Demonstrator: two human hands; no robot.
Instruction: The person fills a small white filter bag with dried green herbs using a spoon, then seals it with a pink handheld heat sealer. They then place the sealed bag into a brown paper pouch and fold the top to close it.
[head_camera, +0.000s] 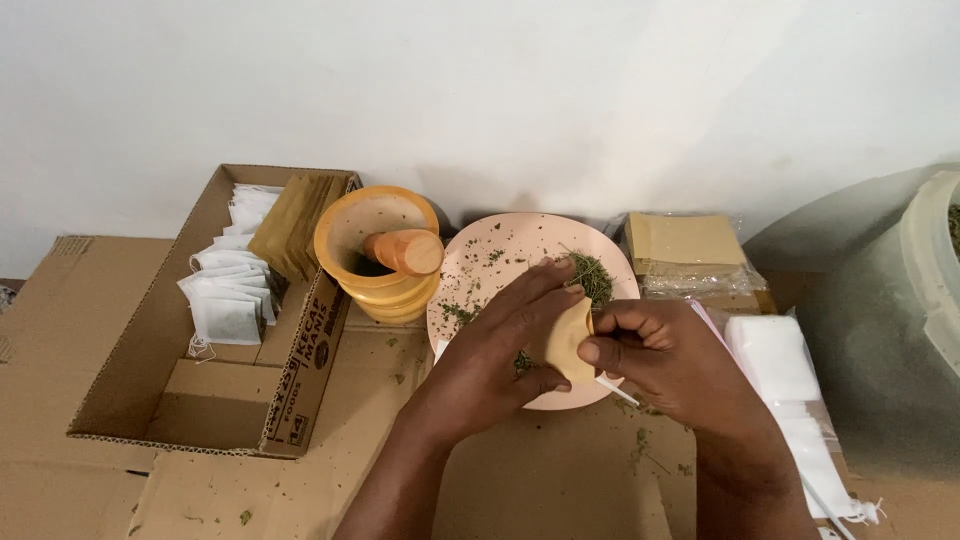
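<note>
Pouch (566, 340) pinched between both hands (580, 345)

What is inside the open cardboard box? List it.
The cardboard box holds a row of filled white tea bags with strings and a stack of brown paper envelopes. Whatever lies beneath those piles is covered and cannot be seen.

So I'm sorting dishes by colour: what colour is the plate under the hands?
Pale pink plate, strewn with green herb bits; head view.

Two bare forearms, left hand (500, 340) and right hand (665, 360), no sleeves, rings or gloves
</note>
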